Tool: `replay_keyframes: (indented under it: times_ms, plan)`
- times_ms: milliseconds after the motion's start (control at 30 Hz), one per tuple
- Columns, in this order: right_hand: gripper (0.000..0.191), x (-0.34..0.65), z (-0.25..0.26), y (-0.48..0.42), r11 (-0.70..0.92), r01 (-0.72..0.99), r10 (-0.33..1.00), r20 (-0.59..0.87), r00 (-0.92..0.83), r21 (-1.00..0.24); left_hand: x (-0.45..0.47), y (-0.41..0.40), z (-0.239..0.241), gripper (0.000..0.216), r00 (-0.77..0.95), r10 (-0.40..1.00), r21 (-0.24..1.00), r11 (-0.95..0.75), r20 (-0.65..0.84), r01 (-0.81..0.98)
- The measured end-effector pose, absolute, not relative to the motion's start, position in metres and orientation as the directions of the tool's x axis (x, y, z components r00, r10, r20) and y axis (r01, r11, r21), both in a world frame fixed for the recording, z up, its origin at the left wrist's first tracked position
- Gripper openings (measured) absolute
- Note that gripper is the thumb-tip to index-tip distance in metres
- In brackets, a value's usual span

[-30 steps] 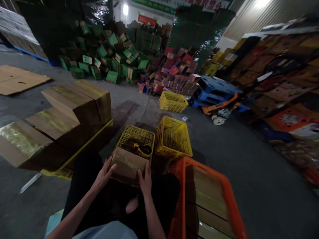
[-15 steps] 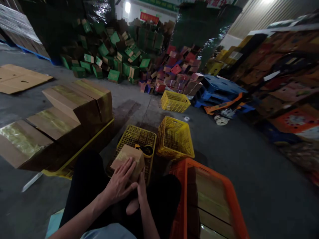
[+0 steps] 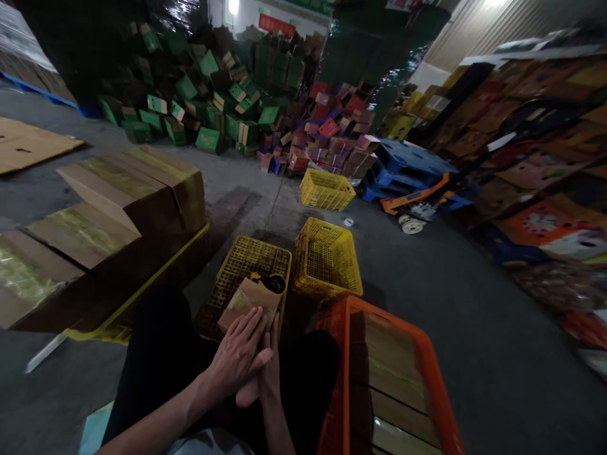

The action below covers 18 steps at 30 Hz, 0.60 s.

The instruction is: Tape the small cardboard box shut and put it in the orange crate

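Observation:
A small brown cardboard box (image 3: pixel 248 296) with clear tape across it rests tilted on an upturned yellow crate (image 3: pixel 253 251) between my knees. My left hand (image 3: pixel 241 346) lies on the box's near part, fingers stretched out flat. Against the box's right side is my right hand (image 3: pixel 270 366), its straight fingers pointing up and partly covered by the left hand. The two hands overlap at the thumbs. Just beyond the box, a tape dispenser (image 3: pixel 271 282) with a black and yellow body lies on the crate.
Larger taped cartons (image 3: pixel 156 189) stand in a yellow crate at left. To the right are an open yellow crate (image 3: pixel 327 259) and an orange crate (image 3: pixel 348 379) holding boxes. Farther off are another yellow crate (image 3: pixel 327 189), blue pallets (image 3: pixel 408 164), a pallet jack (image 3: pixel 417 201) and piled green boxes (image 3: pixel 208 139).
Both hands have slid toward me on the box, and the left thumb now crosses the right hand. The box appears tilted more, and the view has turned slightly right.

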State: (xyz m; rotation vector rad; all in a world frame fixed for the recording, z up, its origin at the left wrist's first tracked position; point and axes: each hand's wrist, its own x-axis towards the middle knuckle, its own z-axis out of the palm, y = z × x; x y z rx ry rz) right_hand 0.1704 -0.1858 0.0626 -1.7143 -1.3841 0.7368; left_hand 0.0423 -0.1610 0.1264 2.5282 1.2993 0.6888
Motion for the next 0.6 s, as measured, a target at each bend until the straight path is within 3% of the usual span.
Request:
replay_keyframes:
  times_ms: [167,400,600]
  plan:
    - [0.062,0.179,0.08,-0.189,-0.047,0.267,0.982,0.004,0.189,-0.963,0.044,-0.16,0.126,0.063,0.496,0.81,0.39,-0.586,0.314,0.71]
    - [0.051,0.196,0.098,-0.184,-0.072,0.39,0.962,0.039,0.269,-0.918,0.056,-0.155,0.125,0.059,0.535,0.779,0.407,-0.627,0.327,0.664]
    - [0.054,0.201,0.103,-0.171,-0.131,0.32,0.94,-0.015,0.34,-0.938,0.055,-0.147,0.129,0.052,0.561,0.764,0.43,-0.644,0.319,0.633]
